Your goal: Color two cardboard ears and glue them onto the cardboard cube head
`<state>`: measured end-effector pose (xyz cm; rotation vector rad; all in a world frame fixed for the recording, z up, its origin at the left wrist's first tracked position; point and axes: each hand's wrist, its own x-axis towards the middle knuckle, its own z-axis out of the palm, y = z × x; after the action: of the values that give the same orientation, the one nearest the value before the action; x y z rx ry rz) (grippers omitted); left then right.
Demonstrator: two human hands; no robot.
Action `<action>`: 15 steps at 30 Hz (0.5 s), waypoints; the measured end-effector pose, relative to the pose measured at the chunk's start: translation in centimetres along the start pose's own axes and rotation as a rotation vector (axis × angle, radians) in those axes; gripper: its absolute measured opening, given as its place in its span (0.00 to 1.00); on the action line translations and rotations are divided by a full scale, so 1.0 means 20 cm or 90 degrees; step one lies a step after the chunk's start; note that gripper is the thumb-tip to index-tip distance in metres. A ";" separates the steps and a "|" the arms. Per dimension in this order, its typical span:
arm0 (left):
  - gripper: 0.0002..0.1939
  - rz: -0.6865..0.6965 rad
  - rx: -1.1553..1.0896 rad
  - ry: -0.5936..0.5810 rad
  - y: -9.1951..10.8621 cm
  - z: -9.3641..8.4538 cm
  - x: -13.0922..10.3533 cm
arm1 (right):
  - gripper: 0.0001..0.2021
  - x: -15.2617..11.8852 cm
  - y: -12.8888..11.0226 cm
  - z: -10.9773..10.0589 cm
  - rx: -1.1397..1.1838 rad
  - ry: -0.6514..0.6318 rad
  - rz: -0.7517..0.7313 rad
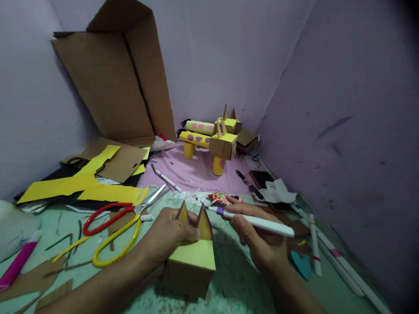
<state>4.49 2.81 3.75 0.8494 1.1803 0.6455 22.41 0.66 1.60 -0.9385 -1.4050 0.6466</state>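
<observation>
My left hand grips a small cardboard box head with a pale yellow top and two pointed ears. Purple lines run along the ear edges. In my right hand is a white marker with a purple band, pinched between thumb and fingers. Its tip meets or nearly meets the right ear; I cannot tell if it touches. Left of my left hand lie scissors with one red and one yellow handle, blades apart.
Two yellow spotted animal figures stand at the back on pink cloth. A large cardboard box leans on the wall. Yellow paper strips lie left; a pink marker, blue heart, white tissue and capped marker flank my arms.
</observation>
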 end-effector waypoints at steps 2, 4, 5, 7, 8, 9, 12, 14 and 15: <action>0.11 -0.005 0.001 0.006 0.00 0.00 0.00 | 0.06 0.00 0.00 0.00 -0.010 -0.012 -0.002; 0.11 -0.009 0.005 0.008 0.01 0.00 0.00 | 0.06 0.00 0.00 0.00 -0.015 -0.031 0.000; 0.11 -0.009 0.006 0.007 0.01 0.00 -0.01 | 0.06 0.00 -0.01 0.00 -0.019 -0.036 0.005; 0.11 -0.010 0.005 0.004 0.01 0.00 -0.01 | 0.06 0.00 -0.01 0.00 -0.024 -0.035 0.009; 0.11 -0.011 0.005 0.004 0.01 0.00 -0.01 | 0.06 0.00 -0.01 0.00 -0.026 -0.035 0.004; 0.11 -0.013 0.006 0.005 0.01 0.00 -0.01 | 0.07 0.00 -0.01 -0.01 -0.025 -0.033 -0.004; 0.11 -0.015 0.007 0.006 0.00 0.00 0.00 | 0.07 0.01 -0.01 0.00 -0.012 -0.019 -0.030; 0.11 -0.013 0.012 0.012 0.00 0.00 0.00 | 0.07 0.01 0.00 0.01 -0.008 -0.001 -0.030; 0.11 -0.012 0.013 0.016 0.00 0.00 0.00 | 0.07 0.01 0.00 0.01 -0.009 0.004 -0.028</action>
<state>4.51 2.78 3.68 0.8494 1.2173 0.6312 22.26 0.81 1.72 -0.9174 -1.4226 0.6013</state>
